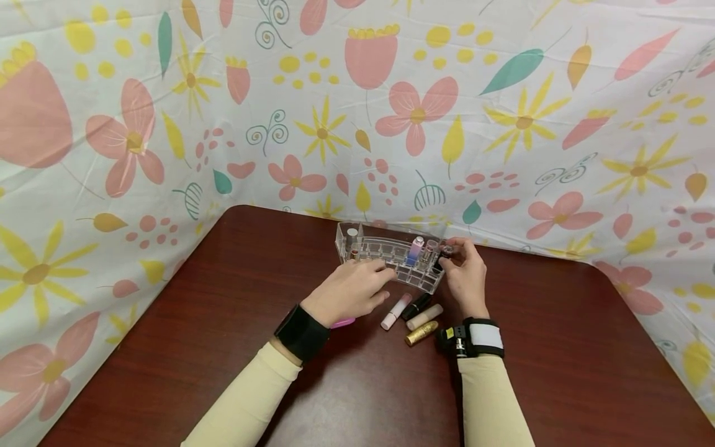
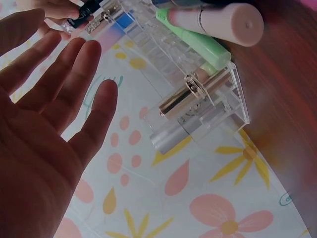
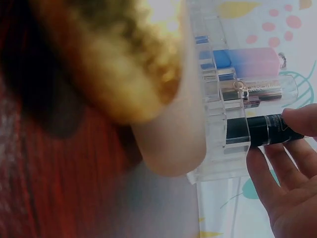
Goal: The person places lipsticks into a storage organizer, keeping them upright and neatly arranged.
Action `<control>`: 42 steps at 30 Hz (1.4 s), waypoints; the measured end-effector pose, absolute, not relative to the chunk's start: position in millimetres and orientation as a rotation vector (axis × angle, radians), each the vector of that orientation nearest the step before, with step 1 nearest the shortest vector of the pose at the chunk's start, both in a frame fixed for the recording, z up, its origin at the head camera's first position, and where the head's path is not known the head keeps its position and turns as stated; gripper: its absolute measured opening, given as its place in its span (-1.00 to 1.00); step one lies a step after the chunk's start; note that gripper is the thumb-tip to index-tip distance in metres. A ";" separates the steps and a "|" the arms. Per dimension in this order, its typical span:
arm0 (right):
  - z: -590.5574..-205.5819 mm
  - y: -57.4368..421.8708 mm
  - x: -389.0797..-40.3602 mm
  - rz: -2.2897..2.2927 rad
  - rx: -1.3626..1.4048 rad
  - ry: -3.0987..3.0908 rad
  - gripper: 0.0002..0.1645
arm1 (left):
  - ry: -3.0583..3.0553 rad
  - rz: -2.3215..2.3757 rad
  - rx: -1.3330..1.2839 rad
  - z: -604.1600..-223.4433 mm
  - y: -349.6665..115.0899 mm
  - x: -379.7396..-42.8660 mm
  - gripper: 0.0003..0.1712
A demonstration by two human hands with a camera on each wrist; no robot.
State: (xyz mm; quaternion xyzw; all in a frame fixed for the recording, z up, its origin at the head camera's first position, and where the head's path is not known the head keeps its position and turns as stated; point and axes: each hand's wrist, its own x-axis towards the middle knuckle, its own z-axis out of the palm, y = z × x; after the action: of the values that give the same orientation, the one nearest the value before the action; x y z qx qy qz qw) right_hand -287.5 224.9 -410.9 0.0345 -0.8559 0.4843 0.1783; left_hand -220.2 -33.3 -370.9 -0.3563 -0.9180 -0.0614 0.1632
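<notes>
A clear stepped lipstick organizer (image 1: 416, 277) stands at the back of the table. At its right end my right hand (image 1: 468, 276) pinches a black lipstick tube (image 3: 262, 130) between thumb and fingers; the tube's lower part sits in a slot. Beside it stand a clear-capped lipstick (image 3: 267, 91) and a pink-and-blue tube (image 3: 252, 62). My left hand (image 1: 352, 287) hovers over the organizer's left front, fingers loosely extended and holding nothing. Close to the left end are a gold lipstick (image 2: 181, 101) and a silver-capped tube (image 2: 171, 139), both in slots.
In front of the organizer lie a white-and-pink tube (image 1: 395, 312), a black tube (image 1: 416, 306), a beige tube (image 1: 424, 316) and a gold tube (image 1: 421, 333). A magenta item (image 1: 342, 323) shows partly under the left hand. Also visible is a green tube (image 2: 205, 47). Floral cloth (image 1: 313, 74) hangs behind.
</notes>
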 end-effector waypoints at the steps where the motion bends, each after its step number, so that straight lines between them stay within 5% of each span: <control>1: -410.9 224.7 -287.4 1.372 0.099 -2.421 -0.59 | -2.627 -0.168 -1.019 -371.1 -32.5 -219.4 -0.70; 24: -411.1 229.0 -288.9 1.334 0.044 -2.448 -0.55 | -2.605 -0.097 -1.074 -379.0 -18.0 -210.8 -0.89; 42: -408.0 229.9 -285.9 1.354 0.042 -2.431 -0.61 | -2.670 -0.032 -1.133 -383.7 -8.7 -205.5 -0.66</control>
State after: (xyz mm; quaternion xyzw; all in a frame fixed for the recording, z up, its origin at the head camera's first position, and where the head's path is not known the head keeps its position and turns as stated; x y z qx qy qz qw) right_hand -285.9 229.9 -408.0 0.0149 -0.8596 0.4786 0.1784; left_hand -205.5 -8.7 -383.7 -0.3877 -0.9139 -0.0110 0.1201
